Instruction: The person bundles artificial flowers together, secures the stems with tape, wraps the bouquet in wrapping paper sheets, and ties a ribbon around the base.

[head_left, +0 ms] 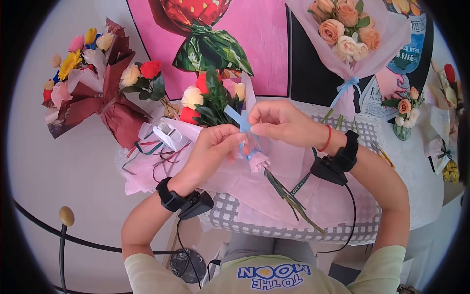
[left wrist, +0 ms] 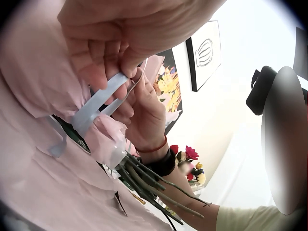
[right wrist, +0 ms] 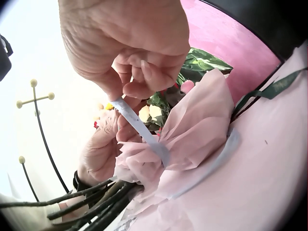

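Observation:
A light blue ribbon (head_left: 237, 117) is wrapped round the gathered pink paper (head_left: 258, 161) of a bouquet, whose green stems (head_left: 293, 201) point toward the person. The left hand (head_left: 213, 149) pinches the ribbon between thumb and fingers, above the gather. Close beside it, the right hand (head_left: 281, 122) pinches the ribbon too. In the left wrist view the blue ribbon (left wrist: 101, 96) rises from the pink gather (left wrist: 108, 139) to both hands. In the right wrist view a ribbon strip (right wrist: 137, 122) runs up to the right fingertips, and another length lies on the paper.
A dark red wrapped bouquet (head_left: 115, 105) stands at the left, with a white tape dispenser (head_left: 168, 134) nearer the hands. Behind, a peach rose bouquet (head_left: 345, 32) leans at the right. Loose ribbons and pink paper (head_left: 220, 176) cover part of the checked cloth (head_left: 225, 210).

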Demonstrator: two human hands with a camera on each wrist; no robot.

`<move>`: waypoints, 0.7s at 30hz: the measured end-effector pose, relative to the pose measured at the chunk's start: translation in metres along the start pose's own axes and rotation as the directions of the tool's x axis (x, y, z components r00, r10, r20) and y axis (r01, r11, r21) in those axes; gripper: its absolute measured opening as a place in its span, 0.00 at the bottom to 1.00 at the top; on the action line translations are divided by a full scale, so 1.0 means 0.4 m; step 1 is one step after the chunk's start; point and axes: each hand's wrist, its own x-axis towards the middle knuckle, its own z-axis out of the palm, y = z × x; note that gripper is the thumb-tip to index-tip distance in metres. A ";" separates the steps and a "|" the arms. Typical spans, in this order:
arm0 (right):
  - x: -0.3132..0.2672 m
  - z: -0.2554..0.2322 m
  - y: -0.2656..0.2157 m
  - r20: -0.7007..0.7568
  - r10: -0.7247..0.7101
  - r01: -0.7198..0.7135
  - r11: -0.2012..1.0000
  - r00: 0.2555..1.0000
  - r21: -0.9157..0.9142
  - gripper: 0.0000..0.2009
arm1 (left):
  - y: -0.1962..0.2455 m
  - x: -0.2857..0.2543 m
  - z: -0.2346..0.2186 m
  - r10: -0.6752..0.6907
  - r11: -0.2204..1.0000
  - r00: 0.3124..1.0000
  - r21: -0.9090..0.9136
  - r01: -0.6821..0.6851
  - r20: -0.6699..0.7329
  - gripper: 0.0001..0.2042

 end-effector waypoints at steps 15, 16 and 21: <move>0.017 0.019 -0.016 -0.156 -0.056 0.006 0.953 0.986 -0.304 0.05 | -0.005 0.011 0.014 0.014 0.998 0.999 -0.067 -0.011 0.044 0.09; 0.018 0.020 -0.015 -0.180 -0.037 -0.012 0.964 0.983 -0.266 0.04 | -0.003 0.010 0.015 0.025 0.998 0.999 -0.059 -0.023 0.037 0.09; 0.021 0.020 -0.013 -0.154 -0.001 -0.039 0.965 0.988 -0.258 0.03 | 0.005 0.013 0.019 -0.013 1.000 1.000 -0.016 0.013 0.010 0.11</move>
